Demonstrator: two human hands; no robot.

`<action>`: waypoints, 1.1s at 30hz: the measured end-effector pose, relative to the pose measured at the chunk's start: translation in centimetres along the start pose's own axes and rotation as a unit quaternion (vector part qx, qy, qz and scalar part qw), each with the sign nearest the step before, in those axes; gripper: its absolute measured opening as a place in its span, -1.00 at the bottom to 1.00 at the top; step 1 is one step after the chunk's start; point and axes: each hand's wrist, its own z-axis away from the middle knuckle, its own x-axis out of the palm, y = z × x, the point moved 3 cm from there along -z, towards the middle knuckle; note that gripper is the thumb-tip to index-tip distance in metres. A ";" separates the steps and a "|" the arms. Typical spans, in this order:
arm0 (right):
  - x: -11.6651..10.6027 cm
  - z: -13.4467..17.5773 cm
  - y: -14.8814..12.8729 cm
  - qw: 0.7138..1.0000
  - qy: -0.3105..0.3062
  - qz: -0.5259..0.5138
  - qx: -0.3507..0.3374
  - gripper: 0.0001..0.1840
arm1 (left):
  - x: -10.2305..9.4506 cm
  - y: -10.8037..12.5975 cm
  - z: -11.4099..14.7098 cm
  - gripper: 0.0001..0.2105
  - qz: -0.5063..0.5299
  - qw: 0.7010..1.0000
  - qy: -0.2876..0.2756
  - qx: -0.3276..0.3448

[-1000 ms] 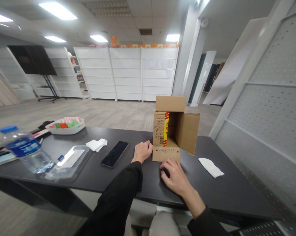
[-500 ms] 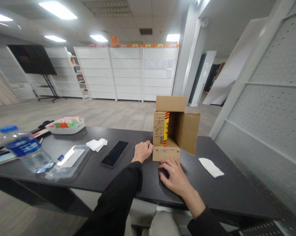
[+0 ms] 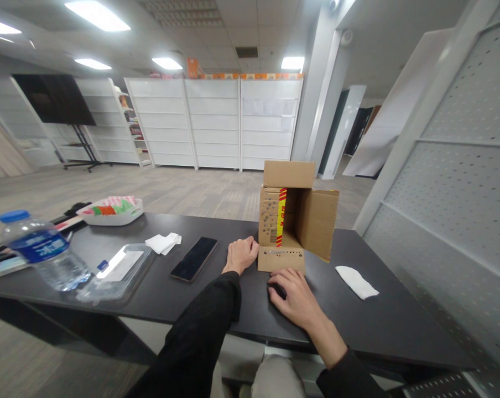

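An open cardboard box (image 3: 270,215) lies on its side on the dark table, its opening facing me and its flaps spread. Red-and-yellow tape runs down one of its panels. My left hand (image 3: 240,255) rests on the table as a loose fist, close against the left edge of the box's lower flap (image 3: 280,260); no object shows in it. Just in front of that flap, my right hand (image 3: 295,296) curves over a small dark rounded object (image 3: 279,290), mostly covered by the fingers and thumb. Its kind is unclear.
Left of my hands lie a phone (image 3: 194,259), crumpled white tissue (image 3: 163,243), a clear plastic case (image 3: 121,273), a water bottle (image 3: 46,254) and a white basket (image 3: 113,219) of colourful packets. A folded white tissue (image 3: 357,282) lies right. A perforated panel (image 3: 453,221) borders the table's right side.
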 end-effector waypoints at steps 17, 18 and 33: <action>0.0 -0.2 2.4 0.988 0.133 -0.065 0.044 -0.72 | 0.3 -0.1 -0.2 -0.65 -0.004 1.000 0.007 0.002; -0.2 -0.3 2.7 0.985 0.145 -0.071 0.055 -0.72 | 0.3 -0.1 -0.2 -0.65 -0.003 1.000 0.005 0.000; -1.9 -2.3 5.5 0.945 0.276 -0.111 0.139 -0.65 | 0.3 -0.1 -0.2 -0.64 0.001 1.000 0.000 0.001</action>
